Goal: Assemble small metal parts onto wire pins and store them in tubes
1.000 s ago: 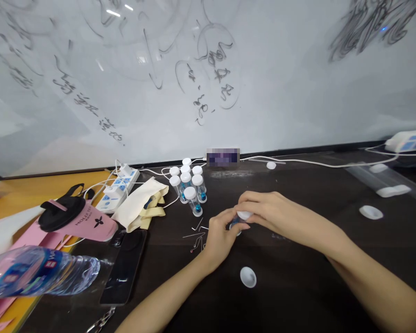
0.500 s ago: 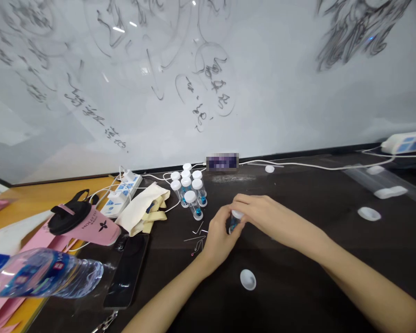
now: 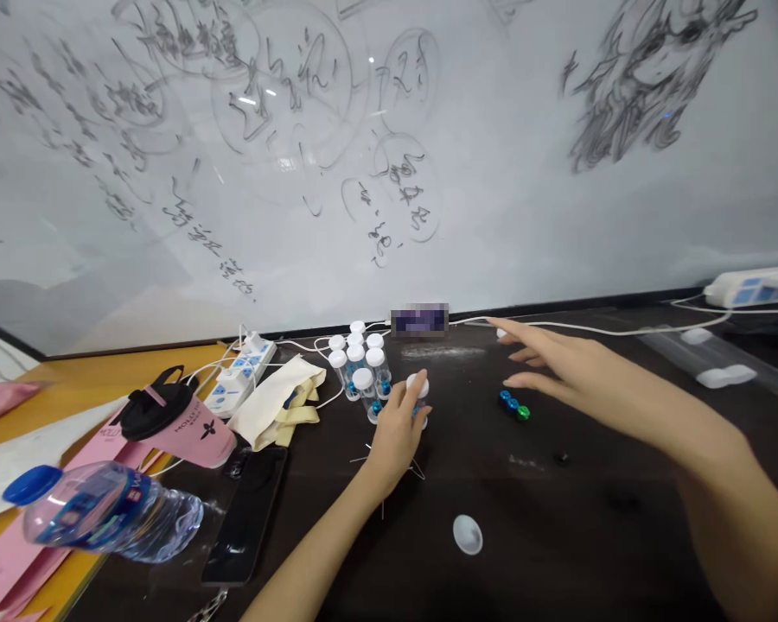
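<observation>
My left hand (image 3: 391, 445) is closed around a small clear vial with a white cap (image 3: 421, 388), which stands at the right of a group of similar vials (image 3: 366, 394). Blue bits show inside the grouped vials. Held out over the dark tabletop (image 3: 532, 536), my right hand (image 3: 574, 371) is open, its fingers stretched toward the left and holding nothing. Just below its fingertips lie shiny blue and green small pieces (image 3: 514, 405). Several thin metal pins or keys (image 3: 417, 469) lie partly hidden beside my left hand.
A white oval dish (image 3: 468, 535) lies near the front. Leftward are a black phone (image 3: 246, 518), a cloth pouch (image 3: 278, 399), a pink cup (image 3: 191, 428), a water bottle (image 3: 117, 514) and a power strip (image 3: 242, 380). A clear tube (image 3: 680, 356) lies right; a whiteboard (image 3: 493, 216) stands behind.
My hands have come apart. The left has carried the vial left and forward to the group, while the right has let go, opened and moved right, uncovering the blue and green pieces.
</observation>
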Available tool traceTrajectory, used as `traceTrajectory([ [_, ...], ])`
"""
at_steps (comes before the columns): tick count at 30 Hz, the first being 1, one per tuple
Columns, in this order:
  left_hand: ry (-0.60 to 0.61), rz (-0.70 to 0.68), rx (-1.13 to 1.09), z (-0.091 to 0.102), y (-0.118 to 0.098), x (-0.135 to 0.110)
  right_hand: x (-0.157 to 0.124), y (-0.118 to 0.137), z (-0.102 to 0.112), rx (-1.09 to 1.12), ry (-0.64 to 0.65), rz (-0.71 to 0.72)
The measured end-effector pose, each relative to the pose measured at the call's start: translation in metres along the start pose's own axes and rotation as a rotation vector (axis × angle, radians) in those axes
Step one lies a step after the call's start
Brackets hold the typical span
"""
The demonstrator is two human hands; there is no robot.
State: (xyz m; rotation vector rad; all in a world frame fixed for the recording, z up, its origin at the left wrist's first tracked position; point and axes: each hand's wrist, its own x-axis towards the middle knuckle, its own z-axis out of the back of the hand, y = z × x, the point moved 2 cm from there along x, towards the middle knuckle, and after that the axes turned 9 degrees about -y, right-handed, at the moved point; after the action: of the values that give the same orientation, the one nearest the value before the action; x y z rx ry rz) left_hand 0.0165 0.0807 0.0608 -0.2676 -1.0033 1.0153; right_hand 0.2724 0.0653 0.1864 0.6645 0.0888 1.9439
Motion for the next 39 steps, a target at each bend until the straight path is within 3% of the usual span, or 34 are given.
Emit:
traceTrajectory([
  [6, -0.083, -0.156, 0.2, -0.002, 0.005, 0.0, -0.015, -0.021, 0.017, 0.001, 0.059, -0.064],
  [9, -0.208, -0.293, 0.453, 0.001, 0.0, 0.003, -0.022, -0.024, 0.023, -0.003, 0.11, -0.128],
  [13, -0.286, -0.338, 0.727, 0.004, -0.011, 0.008, -0.028, -0.029, 0.027, 0.0, 0.155, -0.179],
  [21, -0.307, -0.303, 0.691, 0.012, -0.021, 0.022, -0.032, -0.035, 0.035, -0.012, 0.175, -0.212],
  [29, -0.295, -0.335, 0.786, 0.022, -0.009, 0.034, -0.034, -0.061, 0.033, -0.034, 0.178, -0.239],
  [39, -0.316, -0.349, 0.877, 0.025, 0.001, 0.034, -0.033, -0.066, 0.034, -0.035, 0.15, -0.258],
])
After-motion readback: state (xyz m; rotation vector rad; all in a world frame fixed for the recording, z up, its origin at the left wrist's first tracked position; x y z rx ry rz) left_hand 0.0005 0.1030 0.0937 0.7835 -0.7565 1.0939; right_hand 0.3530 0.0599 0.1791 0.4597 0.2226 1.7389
